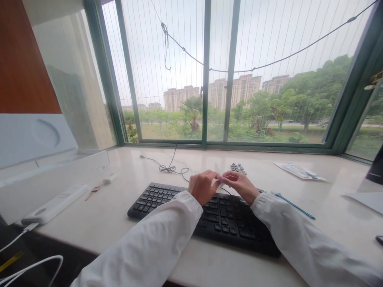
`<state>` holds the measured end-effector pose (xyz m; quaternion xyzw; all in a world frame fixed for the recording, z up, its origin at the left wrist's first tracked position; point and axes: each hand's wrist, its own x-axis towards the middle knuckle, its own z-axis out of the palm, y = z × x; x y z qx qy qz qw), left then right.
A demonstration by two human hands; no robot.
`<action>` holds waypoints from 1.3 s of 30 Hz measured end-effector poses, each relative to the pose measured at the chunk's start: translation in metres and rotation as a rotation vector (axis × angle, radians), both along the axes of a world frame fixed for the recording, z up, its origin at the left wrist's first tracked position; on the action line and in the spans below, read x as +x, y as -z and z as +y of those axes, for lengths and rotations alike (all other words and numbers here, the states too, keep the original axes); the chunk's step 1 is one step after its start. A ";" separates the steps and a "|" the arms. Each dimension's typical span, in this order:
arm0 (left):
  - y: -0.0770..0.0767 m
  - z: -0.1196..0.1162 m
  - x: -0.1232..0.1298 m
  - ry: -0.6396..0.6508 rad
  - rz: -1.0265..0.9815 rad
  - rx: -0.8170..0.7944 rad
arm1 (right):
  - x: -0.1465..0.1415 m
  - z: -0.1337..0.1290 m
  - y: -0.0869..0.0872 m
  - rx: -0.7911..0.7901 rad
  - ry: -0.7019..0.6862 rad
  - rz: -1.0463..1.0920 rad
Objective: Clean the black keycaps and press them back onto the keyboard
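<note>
My left hand [203,186] and my right hand [241,185] meet above the back edge of a black keyboard [167,199]. Both are closed, fingertips pinched together around a small, pale, partly see-through piece [220,178]; its kind is too blurred to make out. Just behind my right hand lies a group of loose dark keycaps [238,169]. A thin blue stick-like tool [295,205] rests on the table to the right of my right wrist. My forearms, in white sleeves, cover part of the keyboard.
The keyboard's cable [169,169] is coiled behind it. At left are an open white box [89,159], a white power strip [56,204], a small white block [109,178] and a key-like item [92,193]. A flat clear packet [299,172] lies at right, before the window.
</note>
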<state>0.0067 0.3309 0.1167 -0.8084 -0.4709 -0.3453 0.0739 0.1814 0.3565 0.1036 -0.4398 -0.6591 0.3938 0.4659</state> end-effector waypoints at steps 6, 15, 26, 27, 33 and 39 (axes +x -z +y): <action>0.003 -0.001 -0.001 0.072 -0.097 0.048 | -0.003 -0.005 0.001 -0.032 -0.005 0.074; 0.006 0.003 0.002 0.071 -0.252 0.111 | -0.005 -0.009 -0.006 0.086 0.014 0.148; 0.005 0.014 0.002 0.241 -0.553 -0.071 | -0.005 -0.006 -0.005 0.098 0.069 0.167; 0.005 0.015 0.001 0.260 -0.574 -0.088 | -0.005 -0.005 -0.004 0.060 0.052 0.200; 0.006 0.017 0.000 0.263 -0.553 -0.035 | -0.004 0.000 0.001 -0.080 0.011 0.358; 0.003 0.011 -0.001 0.220 -0.390 0.073 | -0.002 0.001 0.002 -0.051 0.083 0.261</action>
